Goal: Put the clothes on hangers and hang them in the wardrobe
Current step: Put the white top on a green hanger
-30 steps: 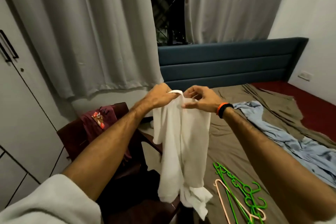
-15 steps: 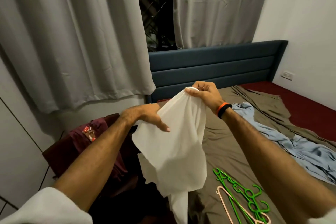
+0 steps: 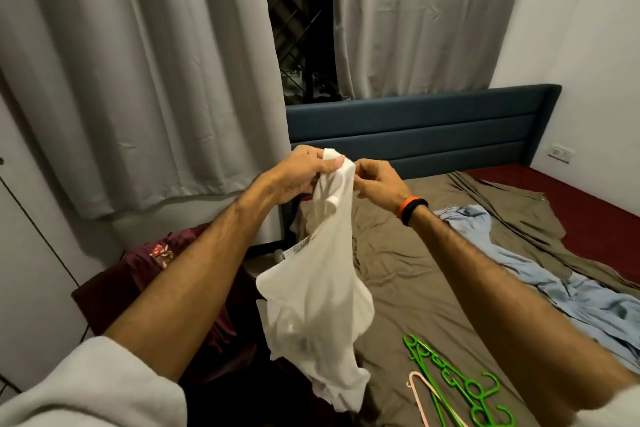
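Observation:
A white garment [image 3: 318,295] hangs in the air in front of me, above the left edge of the bed. My left hand [image 3: 301,173] grips its top edge with curled fingers. My right hand [image 3: 375,180] pinches the same top edge just to the right, an orange and black band on the wrist. A label shows on the garment's left side. Green hangers [image 3: 460,388] and a pink hanger [image 3: 424,395] lie on the brown bed sheet [image 3: 408,274] at the lower right. A light blue garment [image 3: 554,284] lies spread on the bed to the right.
A dark red chair [image 3: 114,291] with a maroon garment [image 3: 162,253] on it stands at the lower left. The white wardrobe door [image 3: 31,253] runs along the left edge. Grey curtains [image 3: 138,80] and a blue headboard [image 3: 415,128] are behind.
My left hand came up from the garment's middle to its top edge beside my right hand. The cloth now hangs down long from both hands instead of being spread out.

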